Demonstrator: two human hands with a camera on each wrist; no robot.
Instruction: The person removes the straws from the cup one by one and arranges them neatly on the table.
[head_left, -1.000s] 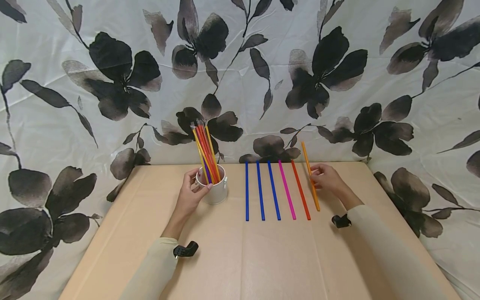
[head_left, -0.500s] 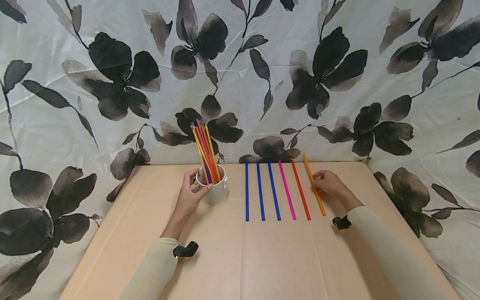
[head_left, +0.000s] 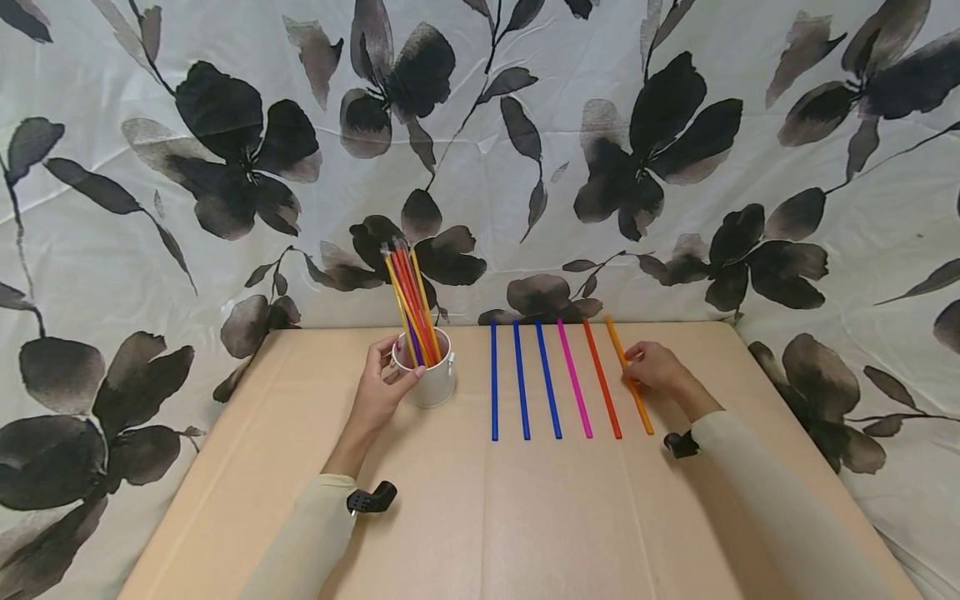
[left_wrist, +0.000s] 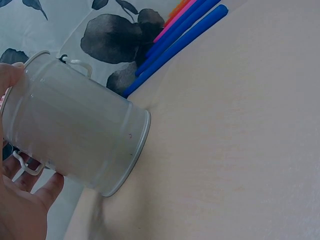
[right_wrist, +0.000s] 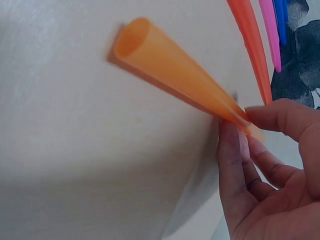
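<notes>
My right hand (head_left: pixel 660 371) pinches an orange straw (head_left: pixel 640 404) between thumb and fingers at the right end of a row. In the right wrist view the open end of the orange straw (right_wrist: pixel 165 57) lies against the table, its far end hidden behind the fingertips. To its left lie a red straw (head_left: pixel 602 379), a pink straw (head_left: pixel 574 379) and three blue straws, the leftmost blue straw (head_left: pixel 494 383) among them. My left hand (head_left: pixel 378 387) grips the side of a small white metal bucket (head_left: pixel 435 387). Several yellow, orange, red and purple straws (head_left: pixel 412 308) stand in it.
The light wooden table (head_left: pixel 480 517) meets a white cloth with dark flowers (head_left: pixel 480 167) along its back edge. Far ends of the straws reach that edge. Small handles stick out from the bucket's sides.
The orange straw, tilted up at first, has come down beside the red one, its near end shifting slightly right and towards me. The left hand and bucket stay put.
</notes>
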